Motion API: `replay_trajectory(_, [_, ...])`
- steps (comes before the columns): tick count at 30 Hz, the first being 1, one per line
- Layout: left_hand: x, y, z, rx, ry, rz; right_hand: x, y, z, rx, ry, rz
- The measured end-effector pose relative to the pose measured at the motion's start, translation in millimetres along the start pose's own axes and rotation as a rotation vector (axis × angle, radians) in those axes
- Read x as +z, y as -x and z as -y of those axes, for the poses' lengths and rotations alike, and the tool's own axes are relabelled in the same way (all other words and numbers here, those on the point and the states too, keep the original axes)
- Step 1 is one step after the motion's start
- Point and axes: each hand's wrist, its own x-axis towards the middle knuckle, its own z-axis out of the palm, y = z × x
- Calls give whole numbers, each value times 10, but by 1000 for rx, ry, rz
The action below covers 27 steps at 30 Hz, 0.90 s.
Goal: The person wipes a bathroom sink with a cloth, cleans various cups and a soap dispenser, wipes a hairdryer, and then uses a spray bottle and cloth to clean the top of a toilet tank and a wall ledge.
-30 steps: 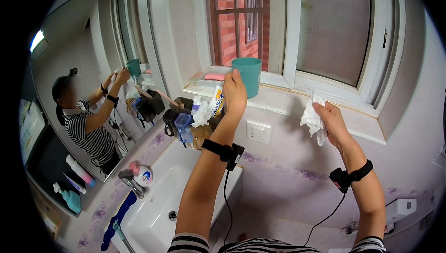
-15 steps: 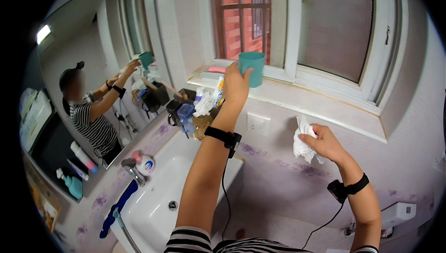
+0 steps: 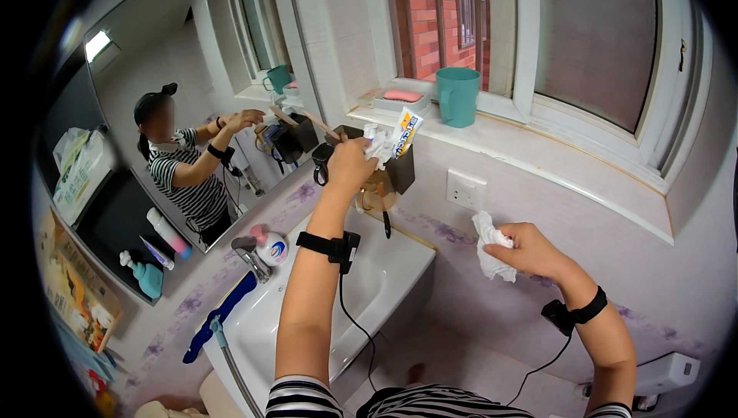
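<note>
My right hand (image 3: 526,250) is closed around a crumpled white cloth (image 3: 492,253), held in front of the wall below the window. My left hand (image 3: 352,166) is at the cluster of toiletries by the far corner of the sink, its fingers mostly hidden. Beside its thumb lies a crumpled white piece (image 3: 380,147) of tissue or cloth. A white, yellow and blue tube (image 3: 406,132) stands tilted in a dark holder (image 3: 401,172). Below the hand, an amber see-through cup (image 3: 375,192) shows in part. On the windowsill stands a teal mug (image 3: 458,97), apart from both hands.
A pink soap bar (image 3: 403,96) rests in a white dish next to the mug. The white sink (image 3: 369,295) has a tap (image 3: 252,259), a pump bottle (image 3: 270,247) and a dark blue cloth (image 3: 223,318) along its left side. A mirror (image 3: 231,49) and a wall socket (image 3: 466,189) are nearby.
My left hand has left the teal mug on the sill and moved down and left to the toiletries. The mug's handle now shows. My right hand still holds the white cloth.
</note>
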Motion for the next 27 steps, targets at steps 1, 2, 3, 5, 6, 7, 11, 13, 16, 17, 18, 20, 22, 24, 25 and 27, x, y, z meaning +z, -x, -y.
replay_trajectory(1, [26,0,26,-3,-3,-2,22,-20,15,-3,0,4])
replay_trajectory(2, [48,-5,16,6,-9,-7,44,-42,31,-18,3,4])
replay_trajectory(3, [65,-13,6,17,-15,-11,59,-61,48,-34,6,2])
replay_trajectory(5, [50,-38,4,37,-7,-23,49,-76,108,-24,25,-9])
replay_trajectory(6, [26,-55,5,54,33,-143,41,-82,128,-12,43,-20])
replay_trajectory(7, [7,-80,-5,71,75,-263,36,-91,124,-12,44,-28])
replay_trajectory(11, [-215,-153,-536,180,378,-455,-39,-52,15,10,-12,-94])
replay_trajectory(13, [-177,-176,-896,284,511,-461,-102,-11,-23,47,-43,-116])
replay_trajectory(16, [2,-279,-1378,338,606,-425,-166,77,-36,73,-80,-163])
replay_trajectory(17, [104,-341,-1510,376,609,-414,-180,107,-65,77,-82,-179])
replay_trajectory(18, [213,-391,-1590,414,611,-403,-183,129,-89,80,-86,-194])
replay_trajectory(20, [415,-418,-1707,427,526,-300,-208,176,-140,84,-92,-196])
replay_trajectory(22, [525,-369,-1695,381,521,-62,-216,221,-174,88,-103,-191])
replay_trajectory(24, [399,-196,-1622,383,569,-121,-265,294,-228,153,-88,-202])
replay_trajectory(25, [317,-89,-1485,377,602,-187,-258,312,-238,157,-96,-200])
replay_trajectory(27, [205,133,-1123,272,587,-310,-254,318,-304,154,-66,-246])
